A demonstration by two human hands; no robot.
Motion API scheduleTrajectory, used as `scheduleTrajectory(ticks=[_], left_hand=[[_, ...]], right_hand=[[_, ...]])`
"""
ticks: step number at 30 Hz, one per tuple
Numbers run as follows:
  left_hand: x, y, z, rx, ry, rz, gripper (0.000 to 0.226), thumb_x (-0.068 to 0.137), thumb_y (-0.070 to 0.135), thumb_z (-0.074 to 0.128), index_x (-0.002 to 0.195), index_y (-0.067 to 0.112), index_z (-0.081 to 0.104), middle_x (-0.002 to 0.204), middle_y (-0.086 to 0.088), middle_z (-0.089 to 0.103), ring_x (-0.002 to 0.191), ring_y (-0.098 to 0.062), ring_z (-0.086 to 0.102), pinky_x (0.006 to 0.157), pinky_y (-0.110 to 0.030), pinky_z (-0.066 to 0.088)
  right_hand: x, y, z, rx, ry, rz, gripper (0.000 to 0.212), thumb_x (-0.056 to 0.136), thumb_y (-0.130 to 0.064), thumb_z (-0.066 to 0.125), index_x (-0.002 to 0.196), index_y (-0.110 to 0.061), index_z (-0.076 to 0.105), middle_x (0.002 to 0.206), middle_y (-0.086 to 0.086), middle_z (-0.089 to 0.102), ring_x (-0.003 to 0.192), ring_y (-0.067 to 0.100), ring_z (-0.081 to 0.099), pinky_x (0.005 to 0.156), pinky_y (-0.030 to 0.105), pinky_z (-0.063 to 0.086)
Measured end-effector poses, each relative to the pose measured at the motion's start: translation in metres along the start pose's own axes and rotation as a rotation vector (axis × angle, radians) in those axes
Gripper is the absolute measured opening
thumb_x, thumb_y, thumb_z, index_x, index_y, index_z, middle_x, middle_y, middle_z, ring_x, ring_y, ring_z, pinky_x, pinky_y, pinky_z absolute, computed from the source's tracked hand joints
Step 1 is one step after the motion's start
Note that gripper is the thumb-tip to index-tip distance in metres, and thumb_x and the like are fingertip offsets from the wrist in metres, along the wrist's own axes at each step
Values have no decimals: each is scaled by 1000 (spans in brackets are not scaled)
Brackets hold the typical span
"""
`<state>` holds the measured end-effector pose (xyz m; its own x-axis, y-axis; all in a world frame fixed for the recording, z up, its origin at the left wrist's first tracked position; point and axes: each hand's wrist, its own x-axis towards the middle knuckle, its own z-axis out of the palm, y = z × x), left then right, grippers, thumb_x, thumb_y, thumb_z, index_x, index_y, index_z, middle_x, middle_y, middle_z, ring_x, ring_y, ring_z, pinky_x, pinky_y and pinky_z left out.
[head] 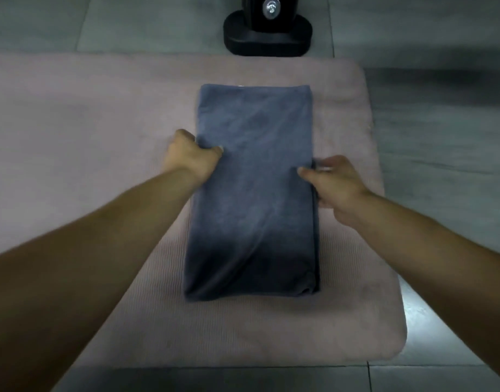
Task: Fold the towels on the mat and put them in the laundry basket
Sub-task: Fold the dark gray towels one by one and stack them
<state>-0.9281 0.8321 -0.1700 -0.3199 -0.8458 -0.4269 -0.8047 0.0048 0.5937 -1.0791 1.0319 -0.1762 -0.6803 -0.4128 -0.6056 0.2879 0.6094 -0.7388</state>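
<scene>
1. Grey-blue towel (254,179) lies flat on the pink mat (87,131). It is folded into a long narrow strip that runs from close to the mat's far edge toward its near edge. It sits nearer the mat's right edge than its left.
2. Progress, as I judge it: the lengthwise folding is done, since doubled layers show at the towel's near right corner. The strip looks too long to stow, so at least one crosswise fold is left, then the transfer.
3. The laundry basket is not in view, and no other towel is in view. I cannot tell how many towels are finished or outstanding.
4. My left hand (191,157) has its fingers curled round the towel's left edge, in the far half of the strip. The thumb tip is on top of the cloth, and the hold looks firm.
5. My right hand (336,185) has its thumb on top just inside the right edge, about mid-length. The fingers are at the edge and partly under it, blurred. I judge this a pinch on that edge.
6. The towel spans between my hands, which hold opposite long edges, the left slightly farther from me. Both short ends are free, and the near end lies between my forearms.
7. A black stand base (267,38) sits on the tiled floor (441,137) at the mat's far edge.
</scene>
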Motion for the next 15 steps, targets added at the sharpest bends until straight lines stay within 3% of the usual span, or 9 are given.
scheduleTrajectory(ticks=[2, 3, 6, 9, 12, 15], left_hand=[[20, 5, -1, -45, -24, -69, 63, 77, 42, 80, 122, 6, 57, 109, -2, 61, 95, -24, 63, 75, -33, 51], [29, 6, -2, -84, -39, -97, 59, 73, 41, 83, 115, 5, 62, 106, -5, 67, 90, -26, 67, 72, -34, 55], [46, 5, -8, -230, -104, -149, 47, 64, 31, 90, 99, 8, 68, 98, -8, 72, 82, -26, 71, 75, -40, 62], [50, 2, -10, -312, -127, -86, 25, 75, 20, 85, 80, 15, 61, 86, -3, 68, 78, -20, 67, 69, -31, 60], [31, -1, -13, -472, -89, 4, 29, 86, 15, 71, 71, 21, 47, 69, 2, 56, 58, -12, 52, 44, -19, 43], [11, -18, -29, -798, 4, -79, 31, 90, 8, 60, 70, 22, 40, 62, 3, 45, 44, -8, 42, 39, -17, 33]], right_hand=[[-16, 10, 4, -73, -21, -19, 13, 86, -29, 75, 89, -18, 70, 89, -1, 75, 81, 17, 73, 72, 35, 62], [-23, 15, 6, -133, -29, -33, 13, 87, -30, 74, 82, -20, 69, 86, -5, 73, 79, 13, 71, 68, 27, 59], [-35, 24, 8, -228, -83, -31, 9, 87, -30, 74, 91, -25, 68, 89, -12, 69, 81, 4, 66, 66, 15, 50], [-40, 24, 11, -291, -66, -67, 11, 90, -29, 70, 97, -22, 66, 92, -13, 67, 85, 3, 64, 71, 17, 51], [-48, 24, 15, -303, -70, -176, 26, 95, -39, 59, 112, -20, 62, 104, -10, 69, 94, 5, 66, 83, 24, 54], [-44, 22, 15, -277, -111, -213, 26, 98, -41, 56, 111, -19, 60, 106, -5, 69, 99, 12, 66, 88, 30, 53]])
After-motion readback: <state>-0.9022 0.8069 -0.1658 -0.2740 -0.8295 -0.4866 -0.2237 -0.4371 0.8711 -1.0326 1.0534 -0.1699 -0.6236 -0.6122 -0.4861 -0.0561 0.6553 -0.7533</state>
